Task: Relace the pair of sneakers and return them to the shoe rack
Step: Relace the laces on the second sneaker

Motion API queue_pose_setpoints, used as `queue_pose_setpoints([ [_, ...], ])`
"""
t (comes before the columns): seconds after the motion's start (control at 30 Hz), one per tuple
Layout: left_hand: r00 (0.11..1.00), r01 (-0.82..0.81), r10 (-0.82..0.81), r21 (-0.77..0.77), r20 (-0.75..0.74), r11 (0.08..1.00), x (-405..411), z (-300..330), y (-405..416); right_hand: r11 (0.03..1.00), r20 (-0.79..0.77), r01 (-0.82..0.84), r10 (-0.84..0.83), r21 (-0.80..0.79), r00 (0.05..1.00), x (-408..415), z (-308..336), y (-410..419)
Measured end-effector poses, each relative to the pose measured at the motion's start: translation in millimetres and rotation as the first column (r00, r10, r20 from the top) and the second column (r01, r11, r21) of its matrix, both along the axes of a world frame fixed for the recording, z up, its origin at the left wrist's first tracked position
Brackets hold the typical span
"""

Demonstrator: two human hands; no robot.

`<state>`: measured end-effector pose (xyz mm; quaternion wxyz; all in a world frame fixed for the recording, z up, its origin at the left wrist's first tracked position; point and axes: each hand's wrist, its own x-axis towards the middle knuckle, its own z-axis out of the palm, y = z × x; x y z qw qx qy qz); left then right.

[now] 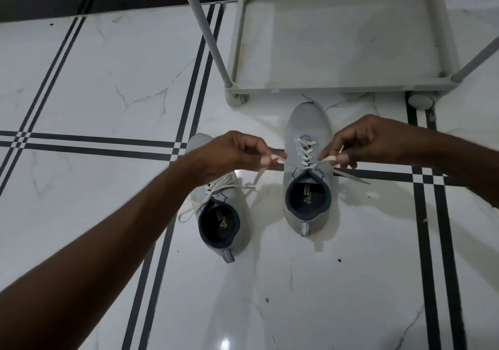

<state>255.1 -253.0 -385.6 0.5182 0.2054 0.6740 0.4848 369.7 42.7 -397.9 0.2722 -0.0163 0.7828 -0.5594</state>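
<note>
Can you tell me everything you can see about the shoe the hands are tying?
The right sneaker is light grey knit with a dark collar, a dark insole with gold print, and a small heel loop. It stands upright on the white tiled floor, toe toward the shoe rack. Its cream lace crisscrosses up to the top eyelets. The left hand and the right hand each pinch one lace end, pulling sideways. The other sneaker sits apart from it.
</note>
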Motion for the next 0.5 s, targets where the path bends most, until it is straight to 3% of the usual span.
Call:
queue_pose_setpoints([
  [0.17,0.978,-0.182,0.169,0.102,0.123,0.978,12.3,-14.1,33.7,0.944,0.048,0.255,-0.250,-0.210,0.967,1.2,-17.9,-31.7],
  [0.37,0.890,-0.452,0.454,-0.068,0.028,0.890,21.7,-36.2,61.9,0.851,-0.046,0.510,-0.518,-0.129,0.854,3.0,-24.2,-57.9],
  [0.5,0.902,-0.422,0.428,-0.096,0.054,0.902,22.4,-43.6,69.1,0.861,-0.135,0.506,-0.508,-0.050,0.851,4.4,-21.7,-64.6],
])
